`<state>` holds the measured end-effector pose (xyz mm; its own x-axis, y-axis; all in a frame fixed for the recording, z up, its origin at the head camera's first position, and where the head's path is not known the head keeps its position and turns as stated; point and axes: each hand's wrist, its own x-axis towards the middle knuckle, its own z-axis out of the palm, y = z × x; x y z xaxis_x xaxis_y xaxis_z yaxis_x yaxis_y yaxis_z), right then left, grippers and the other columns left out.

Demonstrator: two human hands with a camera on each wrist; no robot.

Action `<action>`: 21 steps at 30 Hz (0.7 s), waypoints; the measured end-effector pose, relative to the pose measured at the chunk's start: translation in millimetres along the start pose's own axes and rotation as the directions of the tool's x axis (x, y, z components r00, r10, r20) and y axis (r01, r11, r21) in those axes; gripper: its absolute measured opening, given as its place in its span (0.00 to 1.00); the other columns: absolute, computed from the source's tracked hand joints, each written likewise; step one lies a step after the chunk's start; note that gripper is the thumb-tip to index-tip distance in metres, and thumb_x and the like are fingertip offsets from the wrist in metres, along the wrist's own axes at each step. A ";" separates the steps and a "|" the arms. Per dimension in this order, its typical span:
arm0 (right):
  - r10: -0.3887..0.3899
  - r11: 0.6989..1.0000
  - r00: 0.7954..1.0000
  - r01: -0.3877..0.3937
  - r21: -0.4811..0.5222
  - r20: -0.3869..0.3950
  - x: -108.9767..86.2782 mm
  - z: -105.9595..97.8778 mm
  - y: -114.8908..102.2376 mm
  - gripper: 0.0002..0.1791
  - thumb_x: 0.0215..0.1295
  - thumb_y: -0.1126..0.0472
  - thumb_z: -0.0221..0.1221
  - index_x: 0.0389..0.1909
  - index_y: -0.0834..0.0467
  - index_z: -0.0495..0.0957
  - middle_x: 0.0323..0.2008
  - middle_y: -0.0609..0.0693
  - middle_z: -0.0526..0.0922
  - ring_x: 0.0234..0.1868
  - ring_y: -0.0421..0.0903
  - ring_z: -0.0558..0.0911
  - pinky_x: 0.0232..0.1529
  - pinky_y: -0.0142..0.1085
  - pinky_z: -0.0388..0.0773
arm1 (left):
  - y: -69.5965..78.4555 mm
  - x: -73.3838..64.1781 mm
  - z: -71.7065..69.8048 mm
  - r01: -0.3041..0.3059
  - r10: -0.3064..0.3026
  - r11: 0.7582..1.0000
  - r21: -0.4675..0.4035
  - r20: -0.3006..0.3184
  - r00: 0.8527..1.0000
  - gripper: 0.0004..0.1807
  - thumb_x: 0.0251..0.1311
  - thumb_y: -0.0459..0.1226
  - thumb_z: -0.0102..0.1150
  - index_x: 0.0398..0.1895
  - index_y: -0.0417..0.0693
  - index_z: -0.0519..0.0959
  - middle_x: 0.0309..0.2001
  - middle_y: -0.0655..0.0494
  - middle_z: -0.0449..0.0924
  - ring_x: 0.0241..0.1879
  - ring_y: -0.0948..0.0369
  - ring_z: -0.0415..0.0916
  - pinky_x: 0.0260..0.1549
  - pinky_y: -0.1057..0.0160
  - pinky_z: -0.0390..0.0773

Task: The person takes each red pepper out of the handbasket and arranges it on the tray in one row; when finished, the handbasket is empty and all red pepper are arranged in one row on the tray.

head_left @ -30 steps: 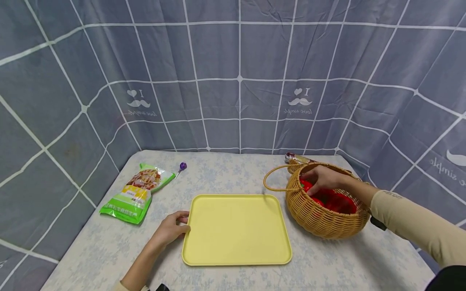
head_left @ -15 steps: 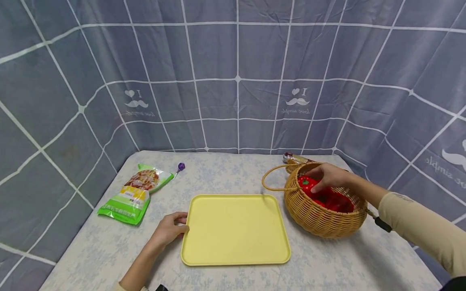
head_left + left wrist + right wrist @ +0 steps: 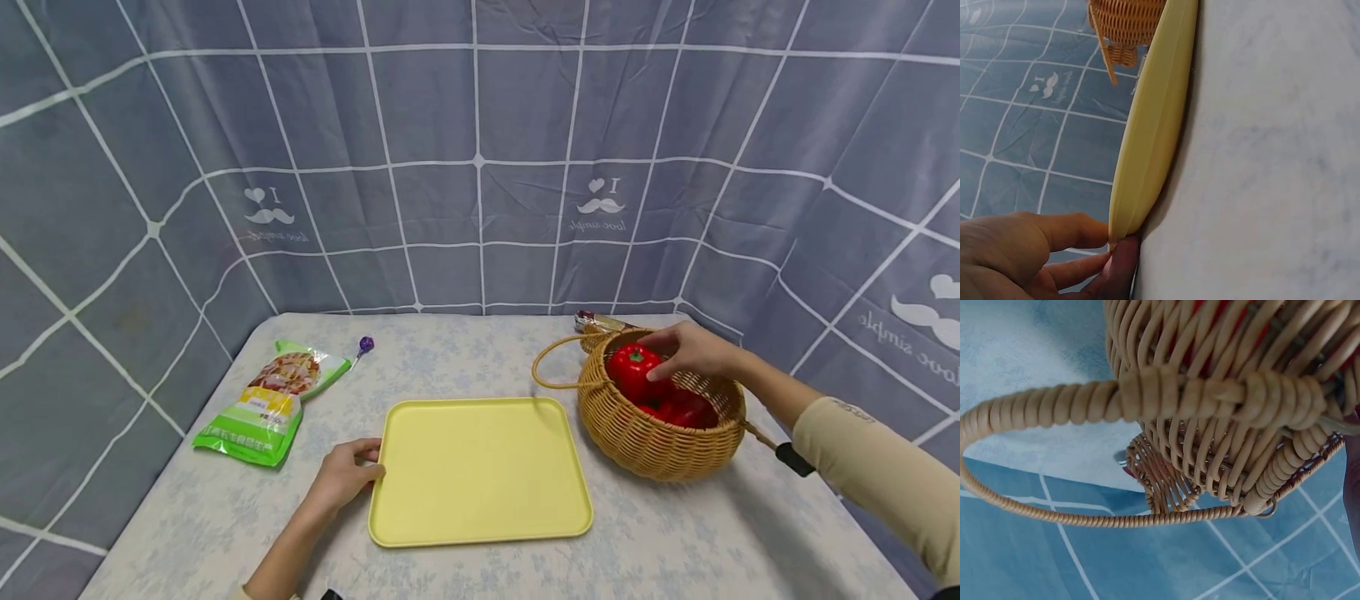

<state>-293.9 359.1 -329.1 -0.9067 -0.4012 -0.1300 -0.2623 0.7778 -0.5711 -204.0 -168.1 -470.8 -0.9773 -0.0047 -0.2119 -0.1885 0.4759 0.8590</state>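
At the left edge of the yellow tray (image 3: 480, 475), my left hand (image 3: 343, 477) pinches the rim between thumb and fingers. The left wrist view shows the same hold, fingertips on the tray's edge (image 3: 1147, 137). My right hand (image 3: 697, 352) grips a red bell pepper (image 3: 627, 375) with a green stem, at the mouth of the wicker basket (image 3: 663, 454). Thumb and fingers lie on the pepper's right side. Deeper in the basket are more red things (image 3: 688, 408), their kind unclear. In the right wrist view, the basket's weave (image 3: 1204, 437) and handle (image 3: 1072, 403) hide the fingers.
A green food bag (image 3: 266, 404) lies at the table's left, with a purple lollipop (image 3: 365, 343) beside it. Behind the basket is a shiny wrapped item (image 3: 596, 322). The basket's handle (image 3: 546, 367) sticks out leftward. A grey checked curtain (image 3: 435, 208) surrounds the table.
My right hand has raised the red pepper from inside the basket toward its rim, so more of it shows. The left hand keeps its hold on the tray. The head view has shifted slightly.
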 end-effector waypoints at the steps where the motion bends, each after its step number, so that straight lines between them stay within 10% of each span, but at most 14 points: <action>1: 0.001 1.000 1.000 -0.001 0.000 -0.005 -1.1 -0.7 -0.9 0.38 0.53 0.54 0.71 0.60 0.71 0.73 0.55 0.67 0.79 0.58 0.62 0.79 0.54 0.49 0.79 | -0.1 0.2 0.0 -0.001 0.001 1.000 -0.001 0.000 1.000 0.28 0.52 0.27 0.59 0.61 0.32 0.73 0.44 0.43 0.78 0.32 0.60 0.77 0.28 0.61 0.81; 21: 0.073 0.997 0.992 -0.068 0.045 -0.105 -17.7 -14.3 -7.0 0.38 0.53 0.50 0.71 0.62 0.66 0.73 0.50 0.62 0.84 0.44 0.45 0.83 0.40 0.30 0.81 | -1.8 0.0 -1.5 -0.008 0.008 1.000 0.003 0.009 1.000 0.28 0.52 0.28 0.58 0.61 0.34 0.73 0.42 0.44 0.78 0.30 0.60 0.77 0.27 0.63 0.81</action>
<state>-280.7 367.6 -311.2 -0.9532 -0.2902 -0.0850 -0.1846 0.7811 -0.5966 -203.9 -170.3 -471.6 -0.9778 0.0065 -0.2093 -0.1807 0.4787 0.8592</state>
